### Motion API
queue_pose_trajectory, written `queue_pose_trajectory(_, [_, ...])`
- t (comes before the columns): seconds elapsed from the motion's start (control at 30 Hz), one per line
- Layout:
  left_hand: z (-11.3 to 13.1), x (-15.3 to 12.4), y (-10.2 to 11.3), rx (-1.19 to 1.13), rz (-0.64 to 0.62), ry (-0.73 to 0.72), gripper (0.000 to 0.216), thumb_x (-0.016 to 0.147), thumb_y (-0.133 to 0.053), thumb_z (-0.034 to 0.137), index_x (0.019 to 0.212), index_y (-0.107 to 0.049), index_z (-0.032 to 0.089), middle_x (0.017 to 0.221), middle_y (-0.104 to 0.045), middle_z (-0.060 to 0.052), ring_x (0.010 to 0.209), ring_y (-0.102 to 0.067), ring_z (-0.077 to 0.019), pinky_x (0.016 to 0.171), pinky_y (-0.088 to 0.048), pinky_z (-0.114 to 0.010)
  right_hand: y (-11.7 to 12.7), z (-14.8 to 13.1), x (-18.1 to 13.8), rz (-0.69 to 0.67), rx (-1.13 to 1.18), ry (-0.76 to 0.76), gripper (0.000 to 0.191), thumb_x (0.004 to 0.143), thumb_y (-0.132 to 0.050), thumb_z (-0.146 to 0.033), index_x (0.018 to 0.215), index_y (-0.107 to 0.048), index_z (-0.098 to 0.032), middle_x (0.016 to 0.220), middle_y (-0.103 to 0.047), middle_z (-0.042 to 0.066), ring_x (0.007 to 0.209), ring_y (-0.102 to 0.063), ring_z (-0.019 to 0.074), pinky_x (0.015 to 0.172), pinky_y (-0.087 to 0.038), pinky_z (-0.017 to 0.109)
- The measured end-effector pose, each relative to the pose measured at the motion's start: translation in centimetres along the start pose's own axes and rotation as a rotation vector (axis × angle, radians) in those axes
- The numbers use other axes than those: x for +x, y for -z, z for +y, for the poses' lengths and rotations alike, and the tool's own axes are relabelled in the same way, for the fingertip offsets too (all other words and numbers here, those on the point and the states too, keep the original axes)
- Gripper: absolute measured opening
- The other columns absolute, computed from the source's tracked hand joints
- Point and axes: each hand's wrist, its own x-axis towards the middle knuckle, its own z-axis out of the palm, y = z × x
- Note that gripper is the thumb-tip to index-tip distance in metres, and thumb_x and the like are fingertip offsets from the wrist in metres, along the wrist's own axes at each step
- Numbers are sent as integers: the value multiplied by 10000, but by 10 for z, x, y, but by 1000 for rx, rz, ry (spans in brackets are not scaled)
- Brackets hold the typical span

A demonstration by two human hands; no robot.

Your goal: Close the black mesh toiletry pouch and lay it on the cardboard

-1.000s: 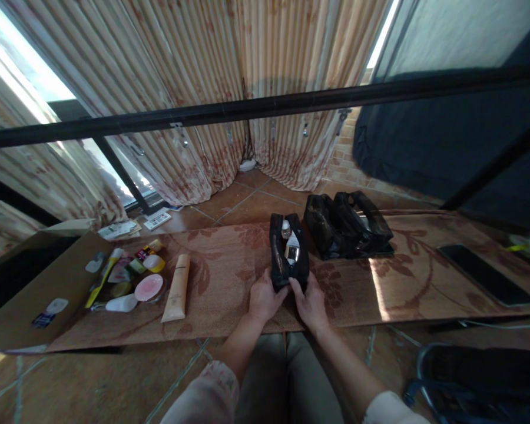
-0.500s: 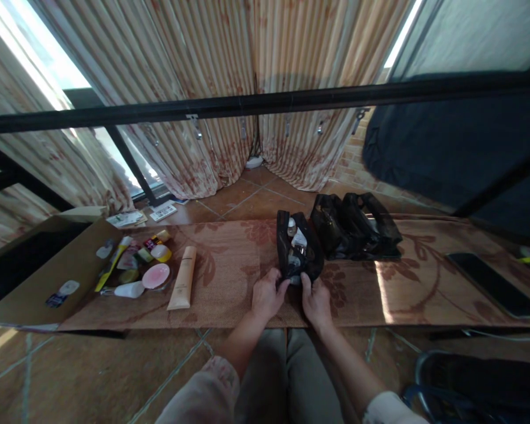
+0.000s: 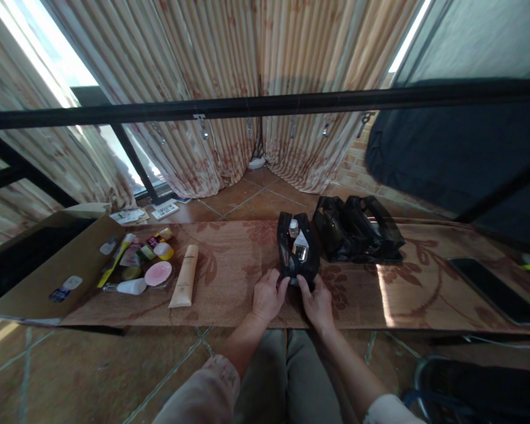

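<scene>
A small black mesh pouch [image 3: 284, 253] lies unzipped in front of me, its opening facing up. Inside it I see a clear bottle with a white cap [image 3: 294, 228] and a shiny item with a white label [image 3: 301, 247]. My left hand [image 3: 268, 294] pinches the near left edge of the pouch between thumb and fingers. On the near right edge, my right hand [image 3: 317, 297] grips in the same way, thumbs close together. Just right of the pouch stand more black bags [image 3: 357, 229] with a handle loop.
At left lie a beige tube [image 3: 185, 277], a pink round container [image 3: 158, 274] and several small cosmetics beside an open cardboard box [image 3: 66, 282]. A dark phone [image 3: 497, 288] rests at right on the patterned cloth [image 3: 234, 253]. A black metal bar [image 3: 265, 106] crosses beyond the table.
The near edge of the pouch has been drawn up and in, so its opening looks narrower and less of the contents shows. Both hands keep their grip; the view has shifted slightly.
</scene>
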Motion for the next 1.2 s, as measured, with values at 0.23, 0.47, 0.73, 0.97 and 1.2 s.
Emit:
queue_pose_trajectory(0.23, [0,-2,0,22,10,-26,249,935,-387,367,929,-566,195,859,-614,-46,832,-608,-165,748,-484,-278,0,-1,-1,-2,-10,-18,490,750,-590,-547,1028,-633,-147,952,-693,112,836,-637,233,758,-475,336])
queue_pose_trajectory(0.47, [-2,-1,-1,23,1,-43,250,936,-389,361,913,-581,202,843,-621,-35,813,-609,-152,731,-483,-258,-4,4,-3,29,-202,72,479,801,-513,-581,941,-620,-135,866,-671,127,795,-628,243,702,-461,332])
queue_pose_trajectory(0.73, [0,-2,1,74,-33,-43,277,943,-366,367,910,-586,201,832,-632,-38,815,-605,-155,736,-466,-258,-7,11,-3,61,-335,163,496,894,-340,-571,825,-606,-158,802,-656,123,753,-615,232,671,-431,317])
queue_pose_trajectory(0.97, [0,-2,0,101,-39,-68,257,935,-383,350,854,-576,200,808,-627,-38,776,-601,-148,693,-458,-244,-7,14,-5,54,-399,213,534,930,-264,-542,835,-613,-150,814,-650,127,774,-602,230,703,-423,323])
queue_pose_trajectory(1.2, [1,-2,-1,124,-36,-92,247,934,-372,310,826,-562,195,791,-620,-42,757,-595,-152,675,-455,-250,-8,17,-6,27,-429,235,537,952,-235,-482,922,-630,-119,891,-655,149,840,-594,234,754,-422,335])
